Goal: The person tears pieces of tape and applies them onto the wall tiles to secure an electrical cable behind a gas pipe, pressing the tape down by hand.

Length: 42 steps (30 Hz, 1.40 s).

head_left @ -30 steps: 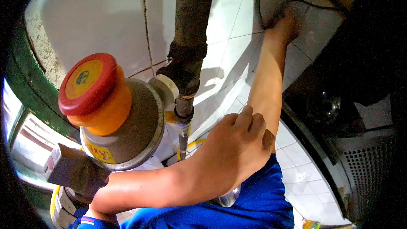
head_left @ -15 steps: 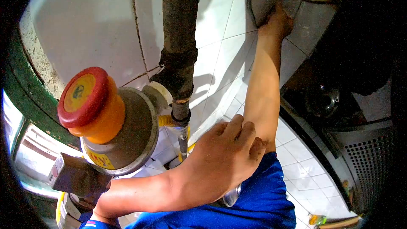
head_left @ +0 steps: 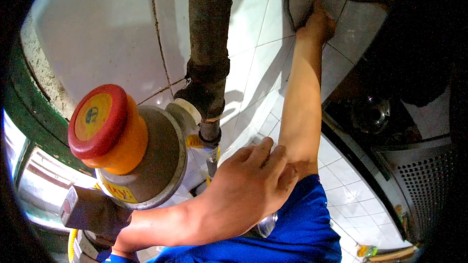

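Observation:
My left hand [head_left: 256, 178] reaches in from the lower left. Its fingers bend down and inward, their tips hidden. A shiny rounded metal piece [head_left: 266, 225] pokes out under its palm; how the two connect cannot be seen. A dark block [head_left: 92, 209] is close to the left wrist. Higher up, my right hand [head_left: 317, 23] is closed against the tiled wall, beside a thin black cable [head_left: 291, 2] that runs behind it. What it grips is hidden. Left of my hands, a red-and-orange knob [head_left: 109, 126] tops a grey cone-shaped fitting [head_left: 158, 158].
The fitting joins a dark upright pipe [head_left: 209, 29] with a yellow and red band. White tiles [head_left: 348, 185] cover wall and floor. A perforated dark panel [head_left: 424, 180] stands on the right, a green curved frame [head_left: 29, 87] on the left. Blue clothing [head_left: 292, 229] covers my body.
The knob, fitting and pipe sit slightly lower and further right in view. My left hand shows a little lower and further left, while my right hand stays almost in place.

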Motion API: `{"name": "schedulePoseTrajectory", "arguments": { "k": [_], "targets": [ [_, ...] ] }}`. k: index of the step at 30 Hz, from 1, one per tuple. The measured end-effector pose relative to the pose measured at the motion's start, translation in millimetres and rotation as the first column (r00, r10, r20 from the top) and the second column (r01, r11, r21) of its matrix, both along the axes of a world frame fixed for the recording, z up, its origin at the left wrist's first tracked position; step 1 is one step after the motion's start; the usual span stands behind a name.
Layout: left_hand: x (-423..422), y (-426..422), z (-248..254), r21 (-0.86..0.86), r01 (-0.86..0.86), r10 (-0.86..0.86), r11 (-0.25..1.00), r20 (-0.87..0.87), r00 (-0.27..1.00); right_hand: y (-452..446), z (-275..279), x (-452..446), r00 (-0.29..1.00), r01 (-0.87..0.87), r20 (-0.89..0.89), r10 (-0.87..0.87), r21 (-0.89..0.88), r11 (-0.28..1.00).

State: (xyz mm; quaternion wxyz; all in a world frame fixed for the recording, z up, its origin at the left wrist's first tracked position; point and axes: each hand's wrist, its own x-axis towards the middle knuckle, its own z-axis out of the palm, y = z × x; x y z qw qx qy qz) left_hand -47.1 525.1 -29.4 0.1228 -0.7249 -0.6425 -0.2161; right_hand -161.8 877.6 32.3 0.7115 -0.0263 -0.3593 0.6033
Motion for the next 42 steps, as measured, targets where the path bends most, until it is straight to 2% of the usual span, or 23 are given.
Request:
{"name": "schedulePoseTrajectory", "arguments": {
  "k": [2, 4, 7, 8, 10, 12, 13, 16, 18, 22, 24, 27, 31, 33, 34, 36, 40, 42],
  "targets": [
    [-1, -1, -3, 0.011, -0.001, 0.001, 1.0, 0.023, 1.0, -20, 1, 6, 0.998, 0.029, 0.049, -0.027, -0.042, 0.999],
    [-1, 0, -6, 0.1, 0.0, 0.001, 0.995, -0.009, 1.0, -18, 1, 7, 0.994, 0.06, 0.096, -0.052, -0.081, 0.995],
    [-2, -1, -1, 0.036, 0.009, -0.009, 0.999, 0.0, 1.0, -8, -2, 1, 0.997, 0.057, 0.058, -0.056, -0.02, 0.998],
    [-2, -2, 0, 0.036, 0.012, -0.012, 0.999, 0.0, 1.0, -49, 6, 4, 0.98, 0.177, 0.107, -0.17, -0.052, 0.983],
    [-3, -3, 1, 0.007, 0.021, -0.021, 1.0, 0.005, 1.0, -50, 8, 1, 0.947, 0.295, 0.157, -0.281, -0.078, 0.952],
    [-3, -5, -1, 0.031, 0.017, -0.017, 0.999, -0.003, 1.0, 10, -3, -11, 0.974, 0.22, 0.095, -0.205, -0.191, 0.957],
    [-3, -5, -2, 0.055, 0.012, -0.012, 0.998, -0.006, 1.0, 12, -4, -13, 0.974, 0.22, 0.094, -0.205, -0.192, 0.957],
    [-5, -7, -5, 0.065, -0.002, 0.001, 0.998, 0.005, 1.0, 7, -5, -13, 0.962, 0.272, 0.006, -0.273, -0.098, 0.957],
    [-7, -8, -7, 0.061, -0.004, 0.003, 0.998, 0.008, 1.0, 3, -5, -7, 0.912, 0.354, 0.212, -0.351, 0.024, 0.935],
    [-8, -8, -5, 0.016, -0.016, 0.016, 1.0, 0.036, 0.999, 0, -1, -5, 0.899, 0.385, 0.226, -0.375, -0.001, 0.923],
    [-8, -9, -4, 0.005, -0.014, 0.014, 1.0, 0.037, 0.999, 0, 0, -4, 0.819, 0.483, 0.321, -0.476, 0.064, 0.873],
    [-10, -9, -7, 0.0, -0.011, 0.011, 1.0, 0.034, 0.999, -4, 3, -2, 0.813, 0.482, 0.351, -0.465, 0.042, 0.875],
    [-12, -10, -9, -0.013, -0.012, 0.012, 1.0, 0.042, 0.999, 18, -1, -3, 0.813, 0.496, 0.307, -0.495, 0.08, 0.864],
    [-13, -10, -11, -0.002, -0.015, 0.015, 1.0, 0.056, 0.998, 17, -1, 1, 0.637, 0.588, 0.445, -0.63, 0.247, 0.77],
    [-13, -11, -12, 0.011, -0.021, 0.021, 1.0, 0.072, 0.997, 16, -2, 2, 0.635, 0.589, 0.447, -0.63, 0.247, 0.769],
    [-14, -12, -10, -0.007, -0.015, 0.016, 1.0, 0.067, 0.998, 19, -1, -1, 0.551, 0.659, 0.444, -0.707, 0.289, 0.695],
    [-16, -15, -12, -0.048, 0.007, -0.004, 0.999, 0.06, 0.998, 33, -1, -8, 0.559, 0.654, 0.395, -0.729, 0.331, 0.681],
    [-18, -16, -17, -0.065, 0.009, -0.005, 0.998, 0.074, 0.997, 44, -5, -16, 0.501, 0.684, 0.394, -0.771, 0.365, 0.631]
  ]
}}
